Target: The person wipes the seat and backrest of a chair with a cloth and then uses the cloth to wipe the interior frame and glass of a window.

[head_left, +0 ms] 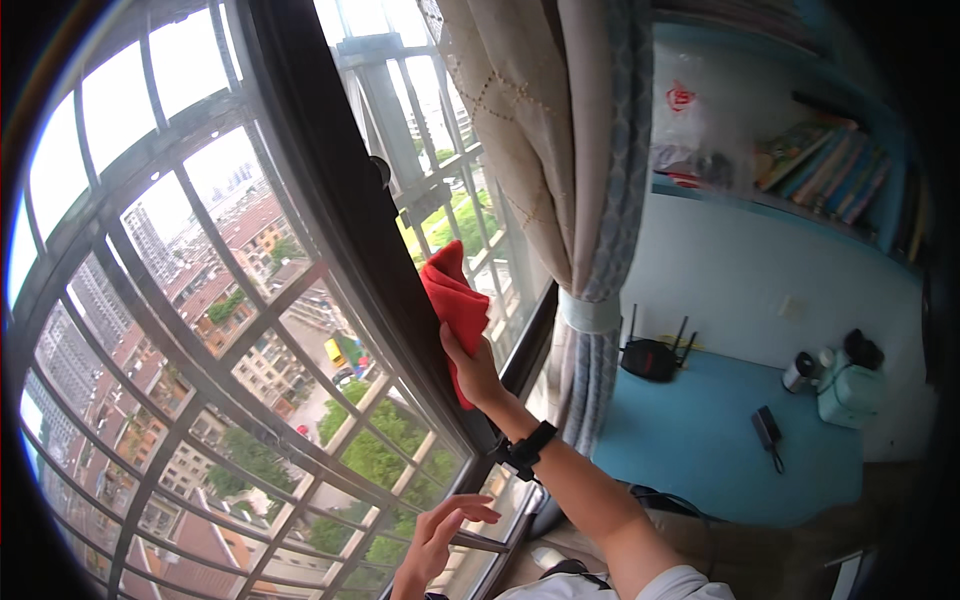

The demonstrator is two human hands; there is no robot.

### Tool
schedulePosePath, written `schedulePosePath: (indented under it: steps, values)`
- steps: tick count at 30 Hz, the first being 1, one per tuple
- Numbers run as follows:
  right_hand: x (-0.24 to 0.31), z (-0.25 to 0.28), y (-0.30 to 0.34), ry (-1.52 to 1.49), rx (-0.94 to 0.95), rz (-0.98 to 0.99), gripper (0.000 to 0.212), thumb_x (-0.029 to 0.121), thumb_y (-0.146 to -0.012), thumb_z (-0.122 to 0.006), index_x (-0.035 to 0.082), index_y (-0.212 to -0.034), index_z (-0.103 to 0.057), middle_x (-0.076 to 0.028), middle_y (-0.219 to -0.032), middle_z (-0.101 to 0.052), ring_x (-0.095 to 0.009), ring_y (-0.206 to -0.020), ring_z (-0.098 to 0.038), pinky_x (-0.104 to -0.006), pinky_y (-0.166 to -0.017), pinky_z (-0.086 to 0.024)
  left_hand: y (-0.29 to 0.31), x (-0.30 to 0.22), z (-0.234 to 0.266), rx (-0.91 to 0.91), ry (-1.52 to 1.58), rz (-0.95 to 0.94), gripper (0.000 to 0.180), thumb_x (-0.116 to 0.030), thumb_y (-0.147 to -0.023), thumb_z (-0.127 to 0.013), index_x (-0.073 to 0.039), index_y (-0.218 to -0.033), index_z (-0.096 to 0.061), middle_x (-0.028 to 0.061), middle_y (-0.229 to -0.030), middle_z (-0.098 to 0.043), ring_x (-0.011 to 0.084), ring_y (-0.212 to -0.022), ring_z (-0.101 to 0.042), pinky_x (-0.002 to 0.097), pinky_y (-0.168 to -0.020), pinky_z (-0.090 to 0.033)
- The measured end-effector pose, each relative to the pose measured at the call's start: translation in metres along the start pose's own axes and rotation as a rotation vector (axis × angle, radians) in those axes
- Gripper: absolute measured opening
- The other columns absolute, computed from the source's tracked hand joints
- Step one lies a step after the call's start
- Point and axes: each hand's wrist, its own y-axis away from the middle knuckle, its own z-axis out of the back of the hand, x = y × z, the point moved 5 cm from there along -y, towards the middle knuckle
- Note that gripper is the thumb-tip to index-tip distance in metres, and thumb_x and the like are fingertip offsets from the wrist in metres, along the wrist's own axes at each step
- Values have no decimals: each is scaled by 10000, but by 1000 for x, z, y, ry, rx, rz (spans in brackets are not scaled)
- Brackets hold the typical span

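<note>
A folded red cloth (457,290) is in my right hand (474,368), pressed against the dark window frame (345,215) with the fingers closed around it. The lower end of the cloth hangs below the hand, along the frame. A black band (527,452) circles my right wrist. Lower down, my left hand (436,540) is near the bottom of the window, its fingers loosely bent and apart, with nothing in it. Whether its fingertips touch the sill cannot be made out.
Metal security bars (190,440) stand outside the glass, with buildings and trees far below. A tied-back curtain (540,150) hangs right of the window. A blue desk (690,440) holds a black router (652,358) and a small black adapter (767,428). Books (830,170) fill a shelf above.
</note>
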Motion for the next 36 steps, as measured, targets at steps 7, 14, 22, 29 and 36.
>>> schedulePosePath:
  steps: [7,14,22,29,36]
  values:
    - [-22,11,-45,448,122,322,569,295,-862,-661,105,-1371,-492,-205,-1555,-191,-463,-1419,-136,-582,-1123,-160,-64,-38,-7,-103,-65,-180,492,-302,-917,-398,127,-960,-635,242,-878,-675,301,-815,-666,376,-795,-497]
    - [-50,34,-86,576,95,538,504,386,-740,-730,279,-1226,-649,-198,-1486,-284,-499,-1355,-202,-664,-1087,-118,-115,-19,3,-138,-170,-77,521,-332,-940,-390,118,-940,-653,221,-856,-692,282,-803,-669,350,-772,-508]
    - [-70,63,-134,278,-76,455,549,397,-871,-629,80,-1308,-531,-206,-1422,-394,-398,-1314,-347,-515,-1098,-225,-123,-3,7,-142,-191,67,559,-390,-956,-394,98,-950,-666,196,-902,-695,276,-843,-662,353,-811,-495]
    - [-200,102,-63,-219,-361,-107,404,377,-1020,-484,-13,-1109,-536,-22,-984,-536,-113,-886,-500,-284,-798,-425,-97,12,-1,-63,-167,-51,648,-416,-1004,-295,114,-939,-661,213,-923,-683,294,-893,-649,370,-850,-477]
    - [-214,65,4,-165,-284,-306,660,440,-1021,-438,-40,-1441,-268,-108,-1395,-396,-179,-1261,-381,-317,-1074,-311,-47,2,13,-155,-58,-12,708,-458,-987,-279,150,-974,-641,245,-961,-681,289,-918,-639,378,-890,-450]
